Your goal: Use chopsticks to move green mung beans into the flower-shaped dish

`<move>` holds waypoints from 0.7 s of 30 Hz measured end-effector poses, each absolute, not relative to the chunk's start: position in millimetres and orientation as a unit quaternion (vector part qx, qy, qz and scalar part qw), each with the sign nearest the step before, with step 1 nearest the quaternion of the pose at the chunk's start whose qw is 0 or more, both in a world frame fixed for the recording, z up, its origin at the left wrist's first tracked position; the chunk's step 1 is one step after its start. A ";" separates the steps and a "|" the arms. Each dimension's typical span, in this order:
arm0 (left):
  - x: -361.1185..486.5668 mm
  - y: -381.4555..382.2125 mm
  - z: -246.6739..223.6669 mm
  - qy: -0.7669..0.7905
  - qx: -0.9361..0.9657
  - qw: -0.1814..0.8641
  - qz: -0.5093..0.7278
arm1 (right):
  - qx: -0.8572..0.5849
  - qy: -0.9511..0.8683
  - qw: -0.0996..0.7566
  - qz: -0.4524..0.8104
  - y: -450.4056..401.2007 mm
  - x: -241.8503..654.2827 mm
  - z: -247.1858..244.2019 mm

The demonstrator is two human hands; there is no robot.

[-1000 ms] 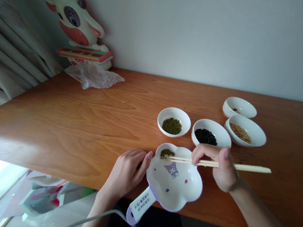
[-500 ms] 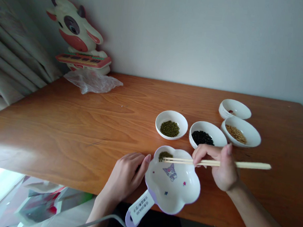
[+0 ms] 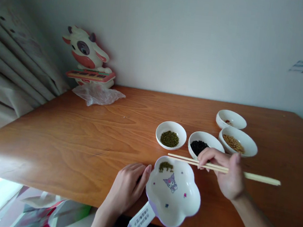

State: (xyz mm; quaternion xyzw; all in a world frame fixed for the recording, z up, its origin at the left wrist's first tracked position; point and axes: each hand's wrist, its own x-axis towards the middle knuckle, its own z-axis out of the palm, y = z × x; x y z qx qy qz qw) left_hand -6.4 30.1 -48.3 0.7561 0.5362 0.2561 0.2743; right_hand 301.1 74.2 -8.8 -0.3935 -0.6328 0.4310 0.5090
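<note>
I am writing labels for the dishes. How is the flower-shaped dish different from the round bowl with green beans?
The flower dish has a lobed rim, purple edging, a handle and a cartoon print; the green-bean bowl is round, plain white and has no handle. The flower dish looks wider and sits at the table edge, by the left hand; the green-bean bowl stands farther back. Both are white inside and hold green beans.

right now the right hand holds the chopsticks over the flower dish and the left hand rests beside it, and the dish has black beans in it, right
Not quite. The head view shows green beans in the flower dish, not black ones. The rest holds: the right hand holds the chopsticks over the dish and the left hand rests beside it.
</note>
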 end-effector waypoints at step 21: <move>-6.6 29.0 -48.3 0.536 0.757 0.270 0.259 | -0.377 -0.738 0.347 0.439 67.6 297.4 -24.7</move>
